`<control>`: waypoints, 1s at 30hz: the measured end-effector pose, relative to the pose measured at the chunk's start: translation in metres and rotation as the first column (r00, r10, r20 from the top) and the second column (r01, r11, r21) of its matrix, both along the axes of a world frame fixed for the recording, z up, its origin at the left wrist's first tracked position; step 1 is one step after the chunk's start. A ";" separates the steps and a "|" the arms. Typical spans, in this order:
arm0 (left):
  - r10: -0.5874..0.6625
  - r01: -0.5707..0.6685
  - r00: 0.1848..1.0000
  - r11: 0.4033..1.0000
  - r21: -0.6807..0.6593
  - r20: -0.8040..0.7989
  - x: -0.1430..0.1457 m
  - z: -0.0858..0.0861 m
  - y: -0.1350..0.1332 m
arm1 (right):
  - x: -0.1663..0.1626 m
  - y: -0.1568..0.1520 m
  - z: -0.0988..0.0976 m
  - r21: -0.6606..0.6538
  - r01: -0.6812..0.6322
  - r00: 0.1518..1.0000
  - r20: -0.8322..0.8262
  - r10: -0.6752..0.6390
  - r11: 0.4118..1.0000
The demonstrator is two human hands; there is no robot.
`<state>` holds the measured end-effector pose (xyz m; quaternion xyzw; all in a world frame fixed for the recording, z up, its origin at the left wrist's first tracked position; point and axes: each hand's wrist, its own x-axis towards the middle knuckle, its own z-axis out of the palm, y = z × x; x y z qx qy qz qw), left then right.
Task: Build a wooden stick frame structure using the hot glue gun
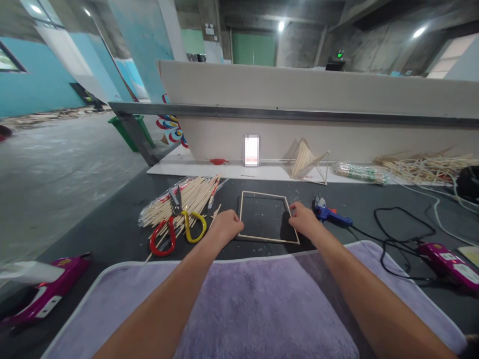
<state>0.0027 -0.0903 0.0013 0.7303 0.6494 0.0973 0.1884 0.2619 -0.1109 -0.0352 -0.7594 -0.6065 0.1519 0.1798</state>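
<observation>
A four-sided frame of thin wooden sticks [267,240] lies at the middle of the dark table. My left hand [226,225] pinches its left side near the lower corner. On the opposite side, the fingers of my right hand [301,218] are closed around the right stick. Left of my left hand, scissors [175,209] with one red and one yellow handle rest on a loose bundle of wooden sticks [194,192], partly in clear plastic. A blue glue gun [333,215] lies just right of my right hand, its cable running off to the right.
A purple towel [262,304] covers the table's near edge. Magenta devices stand left [56,289] and right [449,264]. At the back are a lit phone [252,150], a stick model [305,162], a wrapped stick pack [361,172] and a pile of sticks [430,165] with pale cords.
</observation>
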 end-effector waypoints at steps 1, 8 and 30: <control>0.014 -0.014 0.998 1.000 -0.001 0.055 -0.001 -0.002 0.001 | 0.000 0.000 0.001 0.019 0.009 0.998 -0.056 -0.008 1.000; 0.004 -0.002 0.896 1.000 -0.004 0.445 -0.007 -0.011 0.005 | -0.002 0.002 -0.001 0.194 -0.035 0.937 -0.334 0.099 0.980; 0.072 -0.052 0.900 0.997 -0.057 0.429 -0.014 -0.008 0.011 | -0.006 -0.003 -0.003 0.023 -0.136 0.851 -0.509 0.128 0.991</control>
